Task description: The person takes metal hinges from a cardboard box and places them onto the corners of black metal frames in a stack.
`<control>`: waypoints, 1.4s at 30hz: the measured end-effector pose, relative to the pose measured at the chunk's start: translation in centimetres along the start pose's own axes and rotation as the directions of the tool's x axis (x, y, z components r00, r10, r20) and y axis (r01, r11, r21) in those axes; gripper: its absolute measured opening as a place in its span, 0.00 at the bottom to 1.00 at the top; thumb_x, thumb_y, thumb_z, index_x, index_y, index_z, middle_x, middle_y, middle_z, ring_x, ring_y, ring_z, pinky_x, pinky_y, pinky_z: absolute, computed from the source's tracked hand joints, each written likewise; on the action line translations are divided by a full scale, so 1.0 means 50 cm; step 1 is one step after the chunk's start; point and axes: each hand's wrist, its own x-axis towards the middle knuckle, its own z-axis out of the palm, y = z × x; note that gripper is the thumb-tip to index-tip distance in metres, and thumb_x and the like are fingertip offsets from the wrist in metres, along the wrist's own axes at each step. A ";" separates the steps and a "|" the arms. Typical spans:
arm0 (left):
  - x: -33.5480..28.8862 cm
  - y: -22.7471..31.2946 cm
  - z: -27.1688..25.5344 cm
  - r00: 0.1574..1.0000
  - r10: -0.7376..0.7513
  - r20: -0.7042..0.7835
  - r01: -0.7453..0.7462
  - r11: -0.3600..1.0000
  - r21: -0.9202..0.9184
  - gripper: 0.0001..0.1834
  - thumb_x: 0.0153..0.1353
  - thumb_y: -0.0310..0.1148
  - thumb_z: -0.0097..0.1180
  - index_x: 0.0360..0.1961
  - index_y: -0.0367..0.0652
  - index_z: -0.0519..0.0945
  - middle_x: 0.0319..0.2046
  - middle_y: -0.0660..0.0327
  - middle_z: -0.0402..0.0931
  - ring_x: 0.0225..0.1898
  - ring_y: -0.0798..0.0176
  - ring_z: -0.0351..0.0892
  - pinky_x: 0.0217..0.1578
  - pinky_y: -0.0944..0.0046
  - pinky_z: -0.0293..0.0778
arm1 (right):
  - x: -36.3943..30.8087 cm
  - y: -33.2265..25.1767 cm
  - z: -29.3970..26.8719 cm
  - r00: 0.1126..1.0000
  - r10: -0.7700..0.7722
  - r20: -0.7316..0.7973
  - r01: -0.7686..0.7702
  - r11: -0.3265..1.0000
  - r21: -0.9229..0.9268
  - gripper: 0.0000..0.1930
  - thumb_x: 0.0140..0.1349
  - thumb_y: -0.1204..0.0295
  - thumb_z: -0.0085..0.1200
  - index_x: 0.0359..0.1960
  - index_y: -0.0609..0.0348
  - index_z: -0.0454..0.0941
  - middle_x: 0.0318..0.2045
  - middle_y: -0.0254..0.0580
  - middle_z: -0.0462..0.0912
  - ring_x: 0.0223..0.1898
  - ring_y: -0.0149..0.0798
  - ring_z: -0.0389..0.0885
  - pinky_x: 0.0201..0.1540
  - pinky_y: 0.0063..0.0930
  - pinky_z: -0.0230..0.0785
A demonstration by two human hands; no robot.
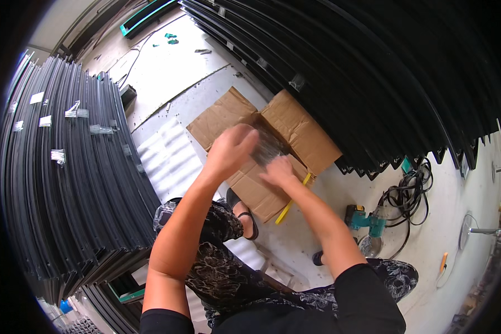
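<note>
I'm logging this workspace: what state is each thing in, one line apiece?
Cardboard box: open, flaps spread
Clear plastic: in the box, blurred
Left hand: above the box, grip unclear
Right hand: at the plastic, grip unclear
Yellow strip: straight, slanted
Teal power tool: set down, unheld
Black cable: loosely looped
Black panels: closely stacked

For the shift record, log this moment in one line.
left hand: above open cardboard box; right hand: by clear plastic; yellow strip: at box edge; teal power tool: on floor

I look through one wide fisheye camera on the wearer's head, facing steeply down at the floor (333,192), the open carton (300,134) near the frame's centre.
</note>
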 end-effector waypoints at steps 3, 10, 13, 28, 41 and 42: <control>0.013 -0.007 -0.013 0.999 0.029 -0.014 -0.028 0.999 0.042 0.18 0.60 0.43 0.45 0.35 0.36 0.76 0.31 0.48 0.77 0.37 0.46 0.75 0.39 0.54 0.69 | -0.069 -0.004 -0.105 0.994 -0.032 0.104 0.029 0.999 0.038 0.30 0.51 0.39 0.47 0.36 0.52 0.83 0.40 0.43 0.80 0.42 0.41 0.74 0.55 0.38 0.56; -0.017 -0.133 0.082 0.961 0.109 0.253 -0.229 0.825 0.516 0.12 0.57 0.39 0.50 0.31 0.41 0.76 0.27 0.49 0.73 0.33 0.45 0.74 0.35 0.51 0.70 | -0.326 0.020 -0.089 0.888 -0.179 -0.423 0.224 0.973 0.060 0.15 0.46 0.55 0.58 0.21 0.53 0.75 0.25 0.39 0.74 0.38 0.40 0.73 0.56 0.39 0.57; -0.070 -0.148 0.159 0.869 -0.304 0.391 -0.171 0.558 0.812 0.16 0.57 0.45 0.46 0.39 0.50 0.79 0.33 0.54 0.78 0.40 0.51 0.78 0.35 0.51 0.75 | -0.349 0.039 -0.054 0.878 -0.158 -0.452 0.171 0.985 -0.012 0.09 0.48 0.62 0.55 0.22 0.54 0.74 0.25 0.38 0.73 0.37 0.40 0.73 0.57 0.40 0.57; -0.255 -0.285 0.253 0.886 -0.446 -0.123 0.305 0.362 0.881 0.36 0.61 0.49 0.38 0.63 0.33 0.55 0.65 0.35 0.41 0.67 0.35 0.33 0.64 0.41 0.30 | -0.371 0.043 0.126 0.863 0.405 0.302 -0.491 0.526 0.695 0.38 0.48 0.64 0.53 0.59 0.77 0.55 0.59 0.70 0.56 0.62 0.64 0.55 0.64 0.41 0.52; -0.258 -0.261 0.303 0.755 -0.500 -0.425 0.640 0.419 0.644 0.51 0.48 0.56 0.57 0.64 0.32 0.50 0.65 0.37 0.42 0.68 0.39 0.32 0.66 0.49 0.32 | -0.176 -0.013 0.122 0.265 0.802 0.535 -0.915 0.033 0.403 0.65 0.38 0.41 0.63 0.63 0.78 0.35 0.62 0.71 0.49 0.64 0.60 0.52 0.63 0.50 0.50; -0.267 -0.279 0.304 0.770 -0.406 -0.492 0.636 0.434 0.638 0.49 0.49 0.53 0.56 0.64 0.32 0.51 0.65 0.37 0.42 0.68 0.40 0.34 0.66 0.51 0.35 | -0.170 -0.019 0.133 0.212 0.830 0.515 -0.918 -0.011 0.396 0.63 0.39 0.46 0.65 0.63 0.77 0.36 0.62 0.70 0.51 0.62 0.60 0.56 0.62 0.48 0.54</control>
